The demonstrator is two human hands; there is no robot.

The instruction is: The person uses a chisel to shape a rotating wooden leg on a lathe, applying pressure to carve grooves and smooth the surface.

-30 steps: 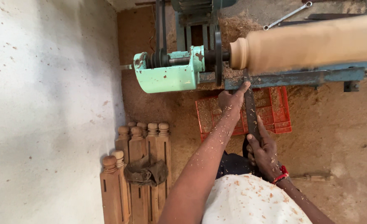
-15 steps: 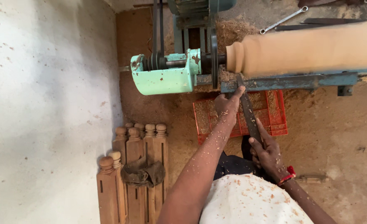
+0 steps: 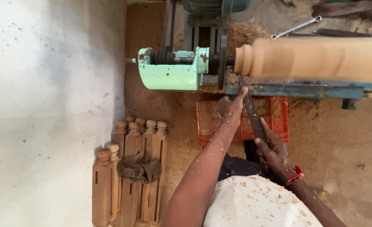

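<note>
A long pale wooden cylinder [image 3: 316, 59] is mounted on the green and blue metal lathe [image 3: 173, 71], at 1 o'clock from the hands. A long dark flat chisel [image 3: 253, 113] is held against its left end. The left hand [image 3: 230, 105] is closed over the blade near the tool rest, and the right hand [image 3: 274, 153] is wrapped around the handle, fingers shut. A rounded bead is already cut at the left end; the remaining length looks mostly plain, so much shaping seems left. Finished turned wooden posts [image 3: 131, 168] are stacked at 8 o'clock.
</note>
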